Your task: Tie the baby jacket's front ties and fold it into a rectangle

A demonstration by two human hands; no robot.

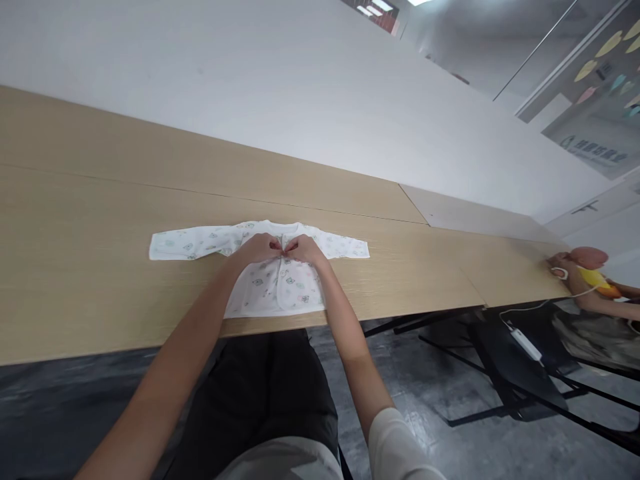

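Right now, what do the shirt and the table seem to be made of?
Shirt: matte cloth, probably cotton, judging by its thin, softly creased look. Table: wood or wood-look laminate with a faint sheen; the fine grain leaves it open.

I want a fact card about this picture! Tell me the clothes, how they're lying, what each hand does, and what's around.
Clothes: white shirt with little printed pictures
Lying: flat on the wooden table, sleeves spread to both sides, neck away from the person
Left hand: pinching the shirt's front, near the middle
Right hand: pinching there too, fingertips close to the left hand's
Behind: white wall
Far right: black chair, white power strip, another person
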